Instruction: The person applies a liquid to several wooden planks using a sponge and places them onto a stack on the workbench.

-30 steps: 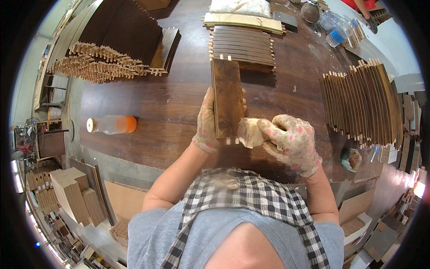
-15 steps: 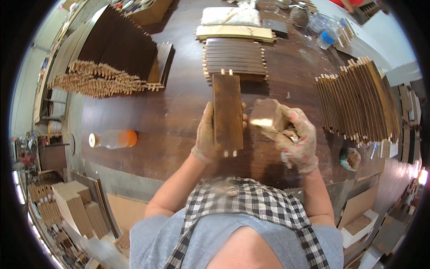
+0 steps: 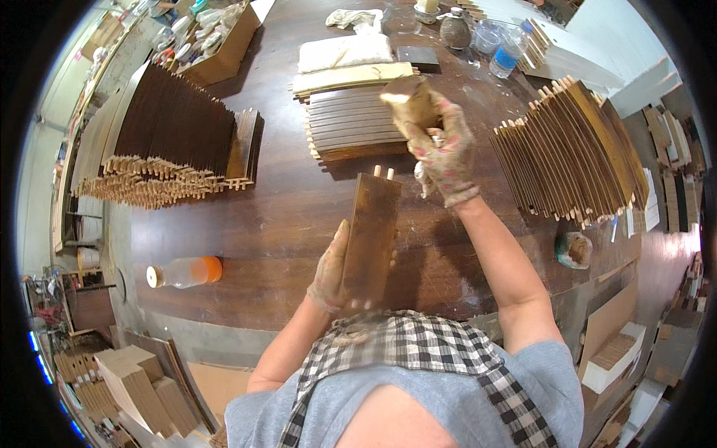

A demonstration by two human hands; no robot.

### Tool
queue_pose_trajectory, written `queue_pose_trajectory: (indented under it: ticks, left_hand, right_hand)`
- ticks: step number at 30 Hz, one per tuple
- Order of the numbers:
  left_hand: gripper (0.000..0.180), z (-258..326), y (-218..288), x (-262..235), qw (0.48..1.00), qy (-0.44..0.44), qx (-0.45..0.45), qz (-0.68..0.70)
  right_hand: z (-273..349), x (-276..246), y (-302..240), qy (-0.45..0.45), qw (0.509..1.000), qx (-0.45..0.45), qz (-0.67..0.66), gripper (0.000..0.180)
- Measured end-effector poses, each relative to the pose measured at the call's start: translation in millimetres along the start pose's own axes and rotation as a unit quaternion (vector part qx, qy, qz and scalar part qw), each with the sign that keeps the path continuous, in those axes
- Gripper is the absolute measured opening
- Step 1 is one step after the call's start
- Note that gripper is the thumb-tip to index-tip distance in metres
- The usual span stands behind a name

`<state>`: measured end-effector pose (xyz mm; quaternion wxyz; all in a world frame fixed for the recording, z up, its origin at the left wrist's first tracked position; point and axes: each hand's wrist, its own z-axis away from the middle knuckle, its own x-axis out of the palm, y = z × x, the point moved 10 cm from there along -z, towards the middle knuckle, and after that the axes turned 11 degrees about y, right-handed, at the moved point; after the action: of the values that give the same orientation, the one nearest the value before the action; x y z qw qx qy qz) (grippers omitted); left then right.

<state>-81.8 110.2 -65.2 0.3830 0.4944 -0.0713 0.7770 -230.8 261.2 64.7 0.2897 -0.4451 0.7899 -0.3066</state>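
Observation:
My left hand (image 3: 329, 272), in a stained glove, grips a dark stained wooden board (image 3: 371, 235) with two dowel pegs at its far end, holding it near my chest above the dark table (image 3: 261, 224). My right hand (image 3: 446, 149), in a flowered glove, is raised over the table and clutches a brown staining rag (image 3: 409, 101). The rag hovers above a flat stack of stained boards (image 3: 351, 123), apart from the board in my left hand.
A row of stained boards (image 3: 571, 153) leans on edge at the right, another batch (image 3: 175, 142) at the left. A bottle with an orange end (image 3: 183, 272) lies at the near left. Bottles and jars (image 3: 485, 37) and a cardboard box (image 3: 220, 45) stand at the back.
My right hand lifted the rag off the board and moved it away toward the far stack. The left hand kept hold of the board, now tilted slightly.

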Motion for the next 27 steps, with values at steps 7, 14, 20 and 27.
queue_pose_trajectory:
  ticks: [7, 14, 20, 27]
  left_hand:
    - [0.057, -29, 5, 21, 0.996, 0.059, -0.011, 0.074]
    - [0.054, -62, 43, 5, 0.991, -0.1, 0.027, 0.087]
    - [0.036, -31, 77, -5, 0.976, -0.096, 0.109, 0.163]
    - [0.055, -31, 64, 12, 0.973, -0.055, 0.148, 0.171]
  right_hand:
    - [72, 49, -81, -0.075, 0.968, -0.208, 0.117, 0.046]
    - [119, 39, -111, -0.123, 0.963, 0.039, -0.238, 0.07]
    - [93, -38, -20, -0.032, 0.914, 0.288, -0.284, 0.063]
    - [130, -33, -23, -0.145, 0.895, 0.345, -0.244, 0.067]
